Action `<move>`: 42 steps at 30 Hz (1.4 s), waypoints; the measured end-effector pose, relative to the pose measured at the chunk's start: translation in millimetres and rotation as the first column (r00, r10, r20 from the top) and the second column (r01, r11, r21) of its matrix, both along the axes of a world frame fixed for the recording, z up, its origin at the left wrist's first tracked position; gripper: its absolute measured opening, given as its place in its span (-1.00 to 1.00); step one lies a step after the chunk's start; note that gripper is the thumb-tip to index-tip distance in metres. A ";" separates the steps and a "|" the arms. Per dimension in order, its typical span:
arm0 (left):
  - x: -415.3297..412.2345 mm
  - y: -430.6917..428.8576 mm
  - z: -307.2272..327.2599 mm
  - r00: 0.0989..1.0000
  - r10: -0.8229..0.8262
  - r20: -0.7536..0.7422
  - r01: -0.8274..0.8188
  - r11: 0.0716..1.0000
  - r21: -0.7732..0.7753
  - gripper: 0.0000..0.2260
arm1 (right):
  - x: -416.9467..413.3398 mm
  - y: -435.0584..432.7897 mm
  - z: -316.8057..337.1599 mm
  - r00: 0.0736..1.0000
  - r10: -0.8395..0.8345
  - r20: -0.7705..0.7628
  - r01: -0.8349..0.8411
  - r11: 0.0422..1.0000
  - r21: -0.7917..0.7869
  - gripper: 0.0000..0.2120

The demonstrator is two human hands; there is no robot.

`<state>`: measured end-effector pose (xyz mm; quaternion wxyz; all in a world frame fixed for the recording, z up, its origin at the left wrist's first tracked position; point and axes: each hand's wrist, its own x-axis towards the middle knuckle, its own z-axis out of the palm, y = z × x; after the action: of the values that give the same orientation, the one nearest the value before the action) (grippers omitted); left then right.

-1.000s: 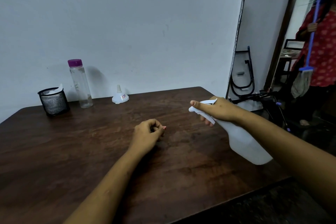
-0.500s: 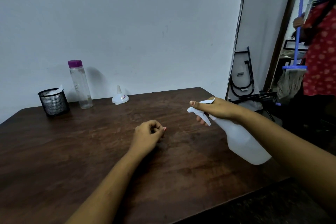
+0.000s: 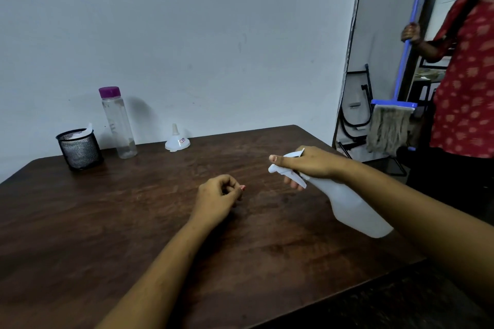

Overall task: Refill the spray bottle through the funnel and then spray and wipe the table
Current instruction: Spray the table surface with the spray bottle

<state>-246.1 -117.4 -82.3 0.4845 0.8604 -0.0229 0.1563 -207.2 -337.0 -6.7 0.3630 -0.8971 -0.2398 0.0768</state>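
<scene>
My right hand [image 3: 307,164] grips the white spray bottle [image 3: 352,208] by its head, tilted with the nozzle pointing left over the dark wooden table [image 3: 133,222]; fingers are curled on the trigger. My left hand [image 3: 217,196] rests on the table in a loose fist, holding nothing. A small white funnel [image 3: 177,140] stands upside down at the back of the table. A clear bottle with a purple cap [image 3: 117,123] stands to its left, nearly empty. A black mesh cup [image 3: 79,148] with a white cloth or tissue inside sits at the far left.
A grey wall runs behind the table. At the right, beyond the table's edge, a person in a red patterned top [image 3: 465,93] holds a blue-handled mop [image 3: 391,125]. Black folded chair frames [image 3: 358,112] lean against the wall there.
My right hand and the spray bottle have dipped slightly; the left hand stays still. The person with the mop has shifted in the doorway, and the mop has swung further left.
</scene>
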 end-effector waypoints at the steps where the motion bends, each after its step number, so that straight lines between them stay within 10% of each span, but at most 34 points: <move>1: -0.1 0.5 -0.3 1.000 0.004 0.000 -0.004 1.000 0.007 -0.87 | -0.2 2.7 -2.1 1.000 -0.016 0.015 0.016 1.000 -0.016 -0.56; 42: 16.7 -1.4 -6.5 1.000 -0.008 0.028 0.003 0.985 0.175 -0.96 | 25.5 36.7 -8.7 0.999 -0.030 -0.024 0.026 0.988 -0.150 -0.57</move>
<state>-229.4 -118.8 -88.7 0.4073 0.8972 -0.0458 0.1646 -181.6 -300.4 -15.5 0.2986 -0.9242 -0.2157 0.1012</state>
